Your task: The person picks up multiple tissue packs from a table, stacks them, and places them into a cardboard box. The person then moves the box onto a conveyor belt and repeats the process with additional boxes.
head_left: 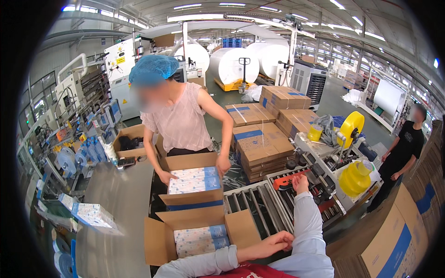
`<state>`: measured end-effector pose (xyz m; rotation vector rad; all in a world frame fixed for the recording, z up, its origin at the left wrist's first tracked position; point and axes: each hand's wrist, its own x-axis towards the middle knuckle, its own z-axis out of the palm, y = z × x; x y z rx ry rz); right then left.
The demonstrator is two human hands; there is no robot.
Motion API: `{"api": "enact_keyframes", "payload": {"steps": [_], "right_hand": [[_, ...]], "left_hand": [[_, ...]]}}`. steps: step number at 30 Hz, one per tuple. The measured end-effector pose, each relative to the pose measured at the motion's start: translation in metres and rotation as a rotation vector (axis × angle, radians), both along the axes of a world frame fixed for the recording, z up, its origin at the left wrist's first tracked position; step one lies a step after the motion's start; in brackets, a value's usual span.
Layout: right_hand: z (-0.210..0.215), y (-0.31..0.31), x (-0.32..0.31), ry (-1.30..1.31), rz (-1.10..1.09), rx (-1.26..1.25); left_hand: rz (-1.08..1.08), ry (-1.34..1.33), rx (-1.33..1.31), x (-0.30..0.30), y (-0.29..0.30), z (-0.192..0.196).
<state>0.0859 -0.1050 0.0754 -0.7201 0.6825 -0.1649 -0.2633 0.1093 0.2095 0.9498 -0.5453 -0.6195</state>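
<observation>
My right arm, in a pale grey sleeve, stretches forward over a roller conveyor. At its end my right hand [300, 184] is closed with bent fingers, right beside an orange bar [283, 181] of the tape sealing machine. Whatever those fingers hold, if anything, is hidden. Across my front lies my left hand [266, 245], its fingers loosely bent and apart, with nothing visible in them; the fingertips lie close to my right sleeve [307, 222]. Below my left forearm stands an open carton [160, 243] with its flaps spread, holding white-and-blue printed packs [199, 240].
Opposite, a person in a blue hair cover holds a second open carton [192, 200] of packs. Closed cartons [259, 143] are stacked beyond the rollers [250, 204]. Yellow tape rolls [354, 178] sit right, flattened cartons [394, 241] near right, a metal table [109, 185] left. Another person stands far right.
</observation>
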Motion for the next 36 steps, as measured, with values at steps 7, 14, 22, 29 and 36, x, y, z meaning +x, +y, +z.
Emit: {"api": "enact_keyframes", "payload": {"steps": [7, 14, 22, 29, 36], "right_hand": [[0.023, 0.012, 0.032, -0.226, -0.235, 0.285], [0.053, 0.069, 0.057, -0.22, -0.187, 0.054], [0.008, 0.03, 0.04, 0.367, 0.772, -2.946], [0.009, 0.219, -0.025, -0.587, -0.275, -1.457], [0.112, 0.653, -0.325, -1.414, 1.385, -1.1]], "left_hand": [[0.378, -0.508, 0.137, 0.008, -0.038, -0.014], [-0.269, -0.479, 0.183, -0.052, 0.028, 0.003], [0.315, -1.008, 0.319, -0.022, 0.072, 0.009], [0.154, -0.967, 0.33, -0.015, 0.126, -0.045], [1.36, -0.255, 0.597, -0.14, 0.425, -0.034]]}}
